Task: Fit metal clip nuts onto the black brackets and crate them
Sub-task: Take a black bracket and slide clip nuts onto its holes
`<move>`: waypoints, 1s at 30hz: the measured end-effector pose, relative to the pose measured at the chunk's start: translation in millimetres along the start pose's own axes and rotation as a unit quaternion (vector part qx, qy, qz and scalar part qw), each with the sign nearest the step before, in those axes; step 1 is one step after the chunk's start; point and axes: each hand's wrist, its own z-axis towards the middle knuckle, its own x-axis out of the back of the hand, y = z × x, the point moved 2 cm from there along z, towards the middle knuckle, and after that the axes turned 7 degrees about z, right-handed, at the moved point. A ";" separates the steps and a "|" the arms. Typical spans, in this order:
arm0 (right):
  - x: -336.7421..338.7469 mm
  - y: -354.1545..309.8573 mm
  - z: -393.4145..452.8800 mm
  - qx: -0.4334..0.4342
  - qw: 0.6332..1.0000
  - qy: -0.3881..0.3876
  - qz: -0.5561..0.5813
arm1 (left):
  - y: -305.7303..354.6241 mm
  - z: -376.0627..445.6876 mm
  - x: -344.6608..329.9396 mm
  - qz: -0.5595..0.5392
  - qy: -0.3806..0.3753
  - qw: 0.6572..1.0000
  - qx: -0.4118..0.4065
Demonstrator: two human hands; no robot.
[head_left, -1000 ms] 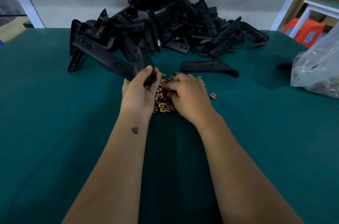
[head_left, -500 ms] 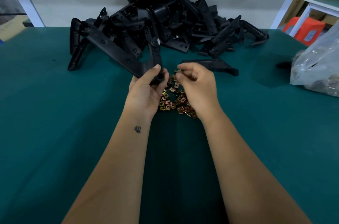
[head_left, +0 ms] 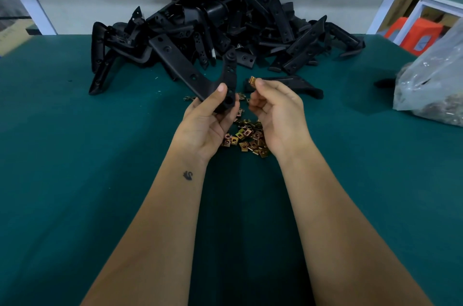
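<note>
The left hand [head_left: 209,117] grips a black angled plastic bracket [head_left: 190,72]; the right hand [head_left: 275,110] pinches a brass-coloured metal clip nut [head_left: 252,80]. A heap of black brackets [head_left: 225,27] lies far; a clear plastic bag [head_left: 433,80] sits right.

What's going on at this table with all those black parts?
A person is fitting small metal clips onto black brackets. The left hand holds one bracket up off the green table, while the right hand pinches a single clip nut beside it, not yet fitted. More clip nuts lie below, and a heap of brackets waits behind.
</note>
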 end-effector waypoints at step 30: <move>2.2 1.8 4.5 0.062 0.997 -0.017 -0.038 | -1.7 -2.8 -2.1 0.023 -0.037 0.999 0.028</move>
